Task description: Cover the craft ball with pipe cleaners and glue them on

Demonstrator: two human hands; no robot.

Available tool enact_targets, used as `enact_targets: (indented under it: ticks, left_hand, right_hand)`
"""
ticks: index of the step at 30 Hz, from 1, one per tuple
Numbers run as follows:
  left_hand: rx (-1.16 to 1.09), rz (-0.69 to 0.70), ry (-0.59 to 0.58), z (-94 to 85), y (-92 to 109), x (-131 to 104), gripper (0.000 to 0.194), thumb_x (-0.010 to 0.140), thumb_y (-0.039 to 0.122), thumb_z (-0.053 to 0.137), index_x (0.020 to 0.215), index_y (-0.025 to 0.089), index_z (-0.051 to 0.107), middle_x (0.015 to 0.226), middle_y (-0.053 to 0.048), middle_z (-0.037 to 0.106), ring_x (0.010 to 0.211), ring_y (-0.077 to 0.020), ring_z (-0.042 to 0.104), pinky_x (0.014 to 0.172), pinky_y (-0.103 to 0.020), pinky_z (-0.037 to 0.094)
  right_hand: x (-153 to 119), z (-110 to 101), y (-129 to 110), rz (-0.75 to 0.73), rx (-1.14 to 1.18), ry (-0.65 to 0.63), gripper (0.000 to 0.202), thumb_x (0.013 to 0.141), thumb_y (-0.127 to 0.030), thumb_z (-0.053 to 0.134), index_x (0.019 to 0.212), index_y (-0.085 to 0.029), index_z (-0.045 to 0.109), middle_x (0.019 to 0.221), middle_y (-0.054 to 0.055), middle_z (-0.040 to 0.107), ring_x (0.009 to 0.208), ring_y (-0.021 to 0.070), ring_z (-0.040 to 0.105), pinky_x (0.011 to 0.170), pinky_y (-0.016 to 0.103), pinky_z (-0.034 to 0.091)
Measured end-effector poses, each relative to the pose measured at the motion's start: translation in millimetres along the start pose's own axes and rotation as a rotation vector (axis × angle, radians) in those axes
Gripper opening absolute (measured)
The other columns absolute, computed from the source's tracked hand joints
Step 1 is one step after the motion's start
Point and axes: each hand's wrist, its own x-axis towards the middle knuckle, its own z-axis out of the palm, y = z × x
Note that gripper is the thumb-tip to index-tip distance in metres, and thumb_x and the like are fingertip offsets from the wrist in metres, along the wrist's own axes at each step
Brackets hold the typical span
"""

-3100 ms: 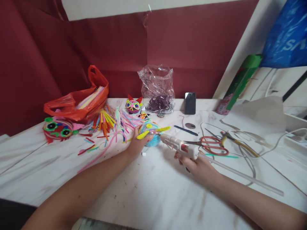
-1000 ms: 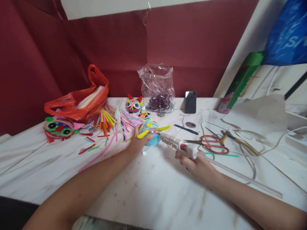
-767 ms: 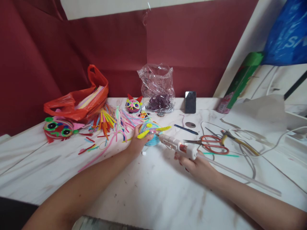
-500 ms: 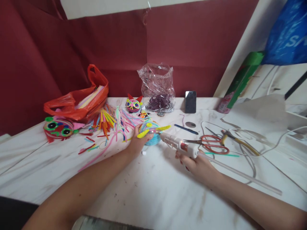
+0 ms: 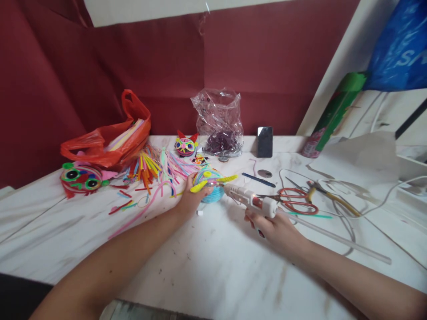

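My left hand [image 5: 195,195] is closed on the left side of a light-blue round pipe-cleaner figure [image 5: 213,194] with yellow pieces across its front. In my right hand [image 5: 271,226] is a white hot glue gun [image 5: 245,196], its nozzle pointing left at the figure's right side. Whether the tip touches the figure I cannot tell. A long clear glue stick [image 5: 353,244] sticks out of the gun's back, over my right wrist. Just right of the gun lie orange-handled scissors [image 5: 298,206].
Pliers [image 5: 343,203] and a white cord lie to the right. Behind stand a phone [image 5: 264,142] and a clear bag [image 5: 218,122]. At left are a red plastic bag [image 5: 133,115], loose pipe cleaners [image 5: 147,169] and a finished-looking colourful figure [image 5: 83,178]; a smaller one [image 5: 186,146] sits at the back.
The glue gun has shifted very slightly to the right, and the back end of its glue stick has risen a little. My left hand and the blue figure look unmoved.
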Motion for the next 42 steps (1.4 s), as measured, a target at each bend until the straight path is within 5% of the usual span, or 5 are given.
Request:
enact_targets:
  ticks: [42]
  left_hand:
    - [0.021, -0.003, -0.003, 1.4, 2.6, -0.4, 0.065, 0.060, 0.023, 0.076, 0.116, 0.022, 0.044, 0.111, -0.005, 0.059, 0.100, -0.0202, 0.060, 0.087, -0.034, 0.048]
  right_hand:
    - [1.2, 1.3, -1.1, 0.101, 0.064, -0.003, 0.023, 0.078, -0.037, 0.043, 0.066, -0.020, 0.053, 0.055, -0.003, 0.048, 0.052, 0.0130, 0.048, 0.049, 0.026, 0.036]
